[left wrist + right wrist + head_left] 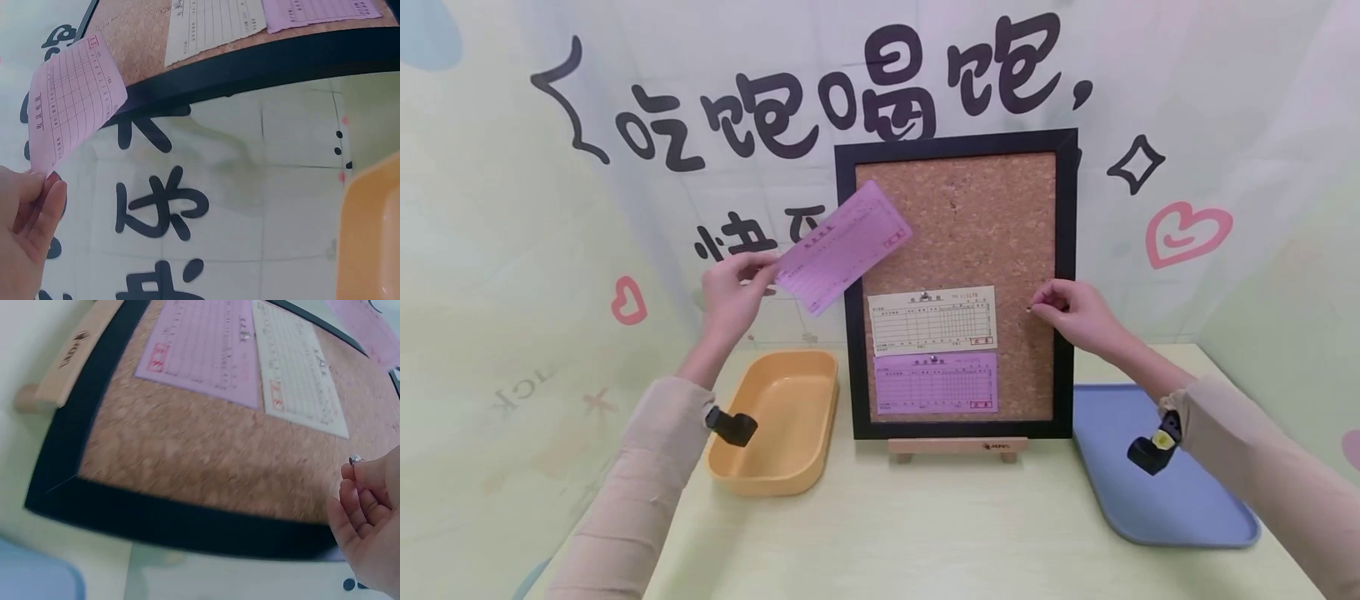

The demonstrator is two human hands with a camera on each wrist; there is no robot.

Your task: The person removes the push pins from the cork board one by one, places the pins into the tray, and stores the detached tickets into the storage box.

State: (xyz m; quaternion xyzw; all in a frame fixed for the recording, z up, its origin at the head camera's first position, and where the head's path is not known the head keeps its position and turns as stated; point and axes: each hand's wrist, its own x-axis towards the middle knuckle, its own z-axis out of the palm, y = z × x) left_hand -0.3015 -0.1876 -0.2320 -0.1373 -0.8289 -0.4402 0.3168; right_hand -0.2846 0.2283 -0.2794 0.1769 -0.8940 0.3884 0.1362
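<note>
My left hand (735, 298) pinches a pink receipt slip (844, 248) by its lower left corner; the slip tilts upward and overlaps the left frame edge of the corkboard (955, 221). In the right wrist view, a small metallic pushpin (354, 460) sits between the thumb and forefinger of my right hand (372, 512). That hand is in front of the board's right side. A white receipt slip (932, 321) is pinned at its top edge to the cork, and right below it hangs a pinned pink slip (937, 385).
The black-framed board stands on a small wooden easel (957, 447). To its left lies a yellow-orange tray (782, 479), to its right a blue tray (1183, 521), both on the pale table (925, 533). Behind is a printed wall covering (1210, 100).
</note>
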